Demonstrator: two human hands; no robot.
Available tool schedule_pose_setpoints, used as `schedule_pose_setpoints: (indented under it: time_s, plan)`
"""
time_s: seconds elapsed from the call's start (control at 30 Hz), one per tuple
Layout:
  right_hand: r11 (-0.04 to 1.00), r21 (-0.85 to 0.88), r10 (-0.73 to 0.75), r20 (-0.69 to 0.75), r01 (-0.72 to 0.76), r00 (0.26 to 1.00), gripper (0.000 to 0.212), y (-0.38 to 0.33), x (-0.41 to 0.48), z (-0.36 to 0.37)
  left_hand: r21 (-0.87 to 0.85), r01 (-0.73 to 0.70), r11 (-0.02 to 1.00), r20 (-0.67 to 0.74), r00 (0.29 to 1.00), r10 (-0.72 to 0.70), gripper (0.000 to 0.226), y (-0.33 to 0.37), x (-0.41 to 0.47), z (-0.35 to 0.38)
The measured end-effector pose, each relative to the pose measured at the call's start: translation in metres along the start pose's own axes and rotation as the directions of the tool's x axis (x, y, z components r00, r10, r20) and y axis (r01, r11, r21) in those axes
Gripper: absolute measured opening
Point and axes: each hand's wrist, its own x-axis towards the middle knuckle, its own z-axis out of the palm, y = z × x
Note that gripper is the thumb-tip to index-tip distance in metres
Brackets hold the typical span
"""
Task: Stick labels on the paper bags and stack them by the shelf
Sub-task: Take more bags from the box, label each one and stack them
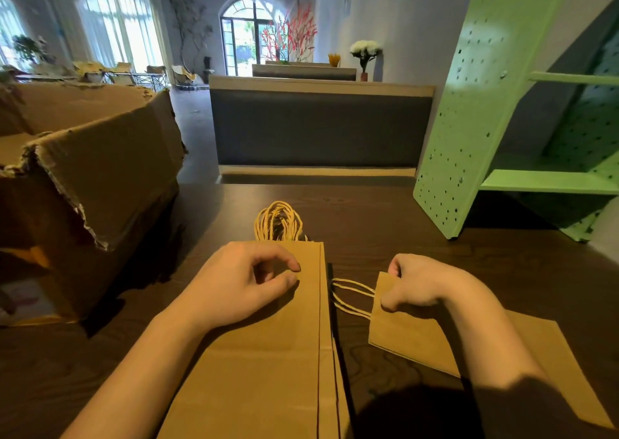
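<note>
The left hand (241, 281) rests on the upper part of a stack of paper bags (268, 355) that lies flat on the dark wooden table (402, 224). Its wrist and palm lie on the top bag and its fingers are curled, with the thumb tip close to the forefinger. Whether anything is pinched between them cannot be told. Just beyond its knuckles the stack's twine handles (278, 222) bunch up in a loop past the top edge of the bags. To the right of that hand, across a narrow strip of bare table, the right hand (418, 284) grips a single paper bag (402, 331) by its open end, fingers curled over the edge and thumb against the near face. This bag lies flat and askew under the right forearm, its bottom end running back toward the person's right. Its two cord handles (351, 294) stick out leftward from the right hand and almost reach the side of the stack. Well out to the left of the left hand stands a torn cardboard box (100, 170), its flaps ragged. Beyond and to the right of the right hand a green perforated shelf (485, 103) stands on the table.
</note>
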Motion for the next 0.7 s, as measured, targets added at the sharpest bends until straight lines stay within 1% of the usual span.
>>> schedule_pose_setpoints:
  time_s: [0.1,0.2,0.27,0.33,0.37,0.43,0.5,0.53,0.57,0.6,0.63,0.7]
  plan:
    - [0.999,0.040,-0.031,-0.046,0.033,0.998,0.040,0.003,0.001,0.000,-0.001,-0.012,1.000,-0.005,1.000,0.012,0.013,0.000,0.000,0.001]
    - [0.993,0.094,-0.064,-0.116,0.075,0.991,0.023,0.007,0.003,0.000,-0.029,-0.010,1.000,-0.012,1.000,0.010,0.027,0.000,-0.001,0.000]
    - [0.992,0.118,-0.031,-0.181,0.053,0.983,0.016,0.008,0.007,0.001,-0.027,-0.005,1.000,-0.013,1.000,0.005,0.029,-0.001,-0.001,0.000]
    - [0.985,0.172,0.040,-0.292,0.012,0.956,0.015,0.010,0.013,0.002,-0.022,0.001,1.000,-0.013,1.000,-0.001,0.025,0.000,-0.001,0.001]
    - [0.979,0.204,0.080,-0.370,-0.003,0.926,0.014,0.011,0.017,0.002,-0.025,0.004,1.000,-0.016,1.000,-0.004,0.024,-0.001,-0.001,0.001]
    - [0.961,0.278,0.147,-0.530,0.007,0.835,0.012,0.014,0.018,0.000,-0.032,0.005,0.999,-0.018,1.000,-0.006,0.026,-0.001,-0.001,0.000]
    - [0.933,0.342,0.157,-0.669,0.114,0.727,0.014,0.013,0.017,-0.002,-0.038,0.013,0.999,-0.011,1.000,-0.013,0.019,-0.002,-0.001,0.000]
    - [0.894,0.399,0.162,-0.709,0.202,0.686,0.014,0.013,0.016,-0.004,-0.036,0.014,0.999,-0.008,1.000,-0.015,0.013,-0.002,-0.001,0.000]
    - [0.826,0.476,0.180,-0.731,0.303,0.658,0.013,0.009,0.013,-0.005,-0.034,0.014,0.999,-0.010,1.000,-0.014,0.011,-0.001,-0.001,0.000]
    - [0.731,0.559,0.207,-0.728,0.392,0.653,0.012,0.007,0.011,-0.006,-0.036,0.012,0.999,-0.011,1.000,-0.012,0.014,-0.001,-0.001,0.000]
    - [0.620,0.647,0.248,-0.699,0.444,0.671,0.013,0.004,0.009,-0.006,-0.041,0.013,0.999,-0.011,1.000,-0.013,0.019,-0.001,-0.001,0.000]
    - [0.386,0.807,0.309,-0.570,0.447,0.761,0.015,-0.003,0.006,-0.006,-0.055,0.018,0.998,-0.009,1.000,-0.019,0.028,0.001,-0.002,-0.001]
